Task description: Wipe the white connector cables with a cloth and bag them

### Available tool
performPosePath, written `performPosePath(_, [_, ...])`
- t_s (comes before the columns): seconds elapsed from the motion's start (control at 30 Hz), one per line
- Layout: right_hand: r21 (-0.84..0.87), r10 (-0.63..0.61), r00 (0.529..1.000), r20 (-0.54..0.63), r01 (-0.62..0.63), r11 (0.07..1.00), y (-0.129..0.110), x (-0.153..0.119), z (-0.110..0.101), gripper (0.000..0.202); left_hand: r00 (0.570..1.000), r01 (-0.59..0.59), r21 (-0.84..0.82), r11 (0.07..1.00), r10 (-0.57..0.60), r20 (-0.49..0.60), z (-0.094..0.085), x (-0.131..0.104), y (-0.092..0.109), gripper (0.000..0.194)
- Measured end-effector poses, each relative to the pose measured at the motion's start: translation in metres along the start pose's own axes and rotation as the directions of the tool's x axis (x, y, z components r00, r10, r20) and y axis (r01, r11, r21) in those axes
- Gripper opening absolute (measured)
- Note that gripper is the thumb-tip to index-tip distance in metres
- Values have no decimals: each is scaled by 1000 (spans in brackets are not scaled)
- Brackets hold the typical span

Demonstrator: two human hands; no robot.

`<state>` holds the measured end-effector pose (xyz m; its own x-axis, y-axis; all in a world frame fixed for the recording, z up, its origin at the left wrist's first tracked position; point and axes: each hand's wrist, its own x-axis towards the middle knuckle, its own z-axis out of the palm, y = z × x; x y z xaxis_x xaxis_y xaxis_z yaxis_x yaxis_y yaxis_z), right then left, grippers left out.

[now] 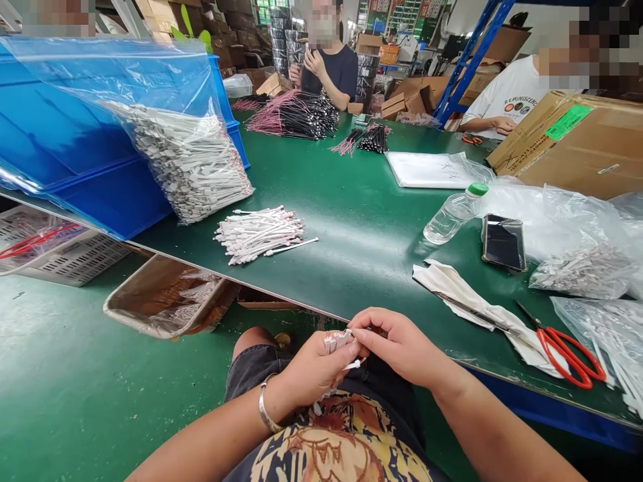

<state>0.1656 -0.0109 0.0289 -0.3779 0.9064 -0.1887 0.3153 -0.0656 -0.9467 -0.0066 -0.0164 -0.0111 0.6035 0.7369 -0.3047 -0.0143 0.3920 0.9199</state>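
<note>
White leads (337, 341): bundled in left hand (310, 369), fingers closed around them.
Right hand (394, 343): fingertips at bundle's end; pinch cannot be confirmed.
Clear bag (168, 80): 11 o'clock from bundle, filled with similar leads (201, 164).
Basket (140, 284): 9–10 o'clock, clear plastic (188, 294) inside.

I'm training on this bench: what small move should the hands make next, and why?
Perhaps the right hand should nudge the jutting white piece into line with the white bunch: that piece sticks out sideways, the left hand grips the bunch, and the right hand is close by.
</note>
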Motion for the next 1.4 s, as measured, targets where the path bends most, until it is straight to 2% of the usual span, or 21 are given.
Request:
performPosePath(0.13, [145, 89, 994, 68, -99, 984, 1, 8, -3, 18, 1000, 10, 26, 1000, -11, 28, -1, -1, 2, 41])
performPosePath(0.33, [169, 114, 987, 110, -131, 977, 1, 8, -12, 18, 999, 36, 100, 994, -36, 4, -2, -2, 4, 46])
performPosePath(0.77, [27, -90, 992, 83, 88, 996, 12, 3, -9, 17, 997, -26, 152, 988, 14, 81, -3, -2, 6, 44])
performPosePath(0.9, [-106, -153, 988, -26, 149, 983, 9, -3, -10, 19, 999, 4, 190, 982, -10, 34, -1, -3, 10, 44])
performPosePath(1.0, [-365, -321, 942, -94, 268, 892, 5, -11, -12, 17, 1000, -15, 241, 970, 14, 4, 1, -3, 12, 40])
performPosePath(1.1, [-598, -462, 887, 8, 374, 709, 2, -17, -12, 20, 993, -114, 299, 947, 115, 14, 2, -1, 10, 37])
performPosePath(1.23, [-737, -479, 868, 127, 406, 541, 3, -18, -9, 18, 983, -182, 325, 928, 183, 28, 3, -1, 6, 38])
performPosePath(1.4, [-784, -468, 863, 191, 421, 457, 6, -16, -6, 17, 977, -211, 379, 901, 205, 55, 2, -1, 5, 35])
